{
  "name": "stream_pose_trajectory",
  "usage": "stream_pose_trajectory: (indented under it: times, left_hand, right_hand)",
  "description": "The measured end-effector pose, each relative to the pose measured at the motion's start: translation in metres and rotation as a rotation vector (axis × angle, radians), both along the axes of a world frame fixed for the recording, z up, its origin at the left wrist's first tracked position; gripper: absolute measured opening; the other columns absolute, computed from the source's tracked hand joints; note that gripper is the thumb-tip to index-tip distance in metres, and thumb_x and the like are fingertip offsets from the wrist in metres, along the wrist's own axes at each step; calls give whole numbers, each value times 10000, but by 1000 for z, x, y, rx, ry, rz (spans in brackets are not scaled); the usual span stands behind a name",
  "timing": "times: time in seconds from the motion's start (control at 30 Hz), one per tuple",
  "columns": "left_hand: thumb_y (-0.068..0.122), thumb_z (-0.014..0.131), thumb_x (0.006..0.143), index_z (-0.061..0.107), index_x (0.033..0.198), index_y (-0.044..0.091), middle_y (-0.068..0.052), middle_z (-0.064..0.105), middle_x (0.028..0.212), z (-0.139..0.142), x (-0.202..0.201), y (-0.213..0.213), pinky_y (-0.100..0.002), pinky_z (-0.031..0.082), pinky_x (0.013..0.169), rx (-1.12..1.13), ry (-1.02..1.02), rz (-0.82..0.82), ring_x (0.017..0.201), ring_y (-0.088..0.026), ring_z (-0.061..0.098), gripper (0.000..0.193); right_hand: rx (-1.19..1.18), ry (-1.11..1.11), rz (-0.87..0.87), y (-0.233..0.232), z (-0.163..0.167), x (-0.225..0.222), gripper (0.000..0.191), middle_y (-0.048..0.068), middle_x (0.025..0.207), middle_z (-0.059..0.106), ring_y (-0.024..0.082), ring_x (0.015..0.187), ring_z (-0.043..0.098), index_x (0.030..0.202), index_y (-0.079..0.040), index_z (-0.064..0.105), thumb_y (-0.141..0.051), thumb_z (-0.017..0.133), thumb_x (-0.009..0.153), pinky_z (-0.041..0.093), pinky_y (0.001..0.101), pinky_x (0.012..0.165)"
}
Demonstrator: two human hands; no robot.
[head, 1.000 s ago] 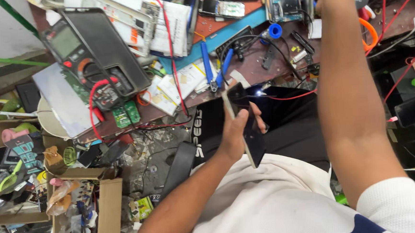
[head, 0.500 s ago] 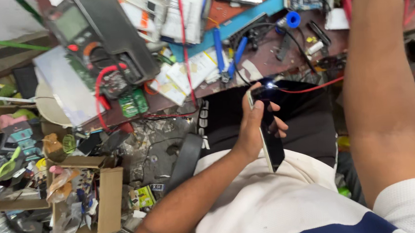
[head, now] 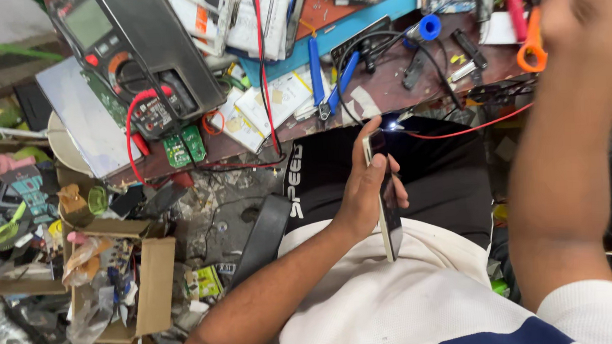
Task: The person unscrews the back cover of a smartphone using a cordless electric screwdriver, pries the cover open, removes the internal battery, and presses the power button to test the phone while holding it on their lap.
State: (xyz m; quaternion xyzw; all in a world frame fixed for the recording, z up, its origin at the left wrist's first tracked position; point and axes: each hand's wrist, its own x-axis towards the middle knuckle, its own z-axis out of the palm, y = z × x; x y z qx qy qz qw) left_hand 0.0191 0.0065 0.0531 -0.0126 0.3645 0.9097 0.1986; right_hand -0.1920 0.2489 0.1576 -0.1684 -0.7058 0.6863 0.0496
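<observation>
My left hand (head: 361,190) is shut on a slim phone (head: 389,209), held edge-on over my lap with the thumb along its left side. A small white light (head: 391,126) shines at the phone's top end, and a red wire (head: 473,126) runs from there to the right. My right arm is raised on the right. My right hand (head: 579,3) is blurred at the top right corner, beside an orange-handled tool (head: 529,50). Whether it holds anything does not show.
A cluttered workbench (head: 386,93) spans the top, with a large multimeter (head: 136,55), small green circuit boards (head: 184,147), blue-handled pliers (head: 329,85), papers and black cables. Open cardboard boxes (head: 153,284) full of parts stand lower left. A black strap (head: 260,238) lies beside my lap.
The view has shifted, so the bench and multimeter sit further right and lower in the frame. My left hand keeps hold of the phone. My right hand has come into view at the top right.
</observation>
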Motion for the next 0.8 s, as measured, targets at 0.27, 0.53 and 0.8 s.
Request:
stream_pose_trajectory:
  times: [0.27,0.53,0.8]
  left_hand:
    - [584,299,1089,410,1317,149,-2,442,953,-5,21,4,-245,449,592,-343,-143,38,708,-81,467,504]
    - [408,546,1121,537,978,72,30,500,850,8,22,13,-257,418,696,-420,-88,-27,795,-60,435,364]
    - [351,624,1037,571,773,64,34,540,737,19,11,3,-254,434,656,-581,-6,-176,734,-55,478,393]
  right_hand:
    - [-994,-74,498,-10,-71,255,271,249,951,651,441,889,701,1054,17,647,-240,605,1130,613,575,797]
    - [-482,-108,1045,-10,-56,340,309,201,1071,720,326,1001,714,1052,-3,720,-298,671,973,610,435,855]
    - [-457,-234,74,-30,-62,301,177,226,1027,724,288,872,724,1111,95,658,141,691,943,620,394,834]
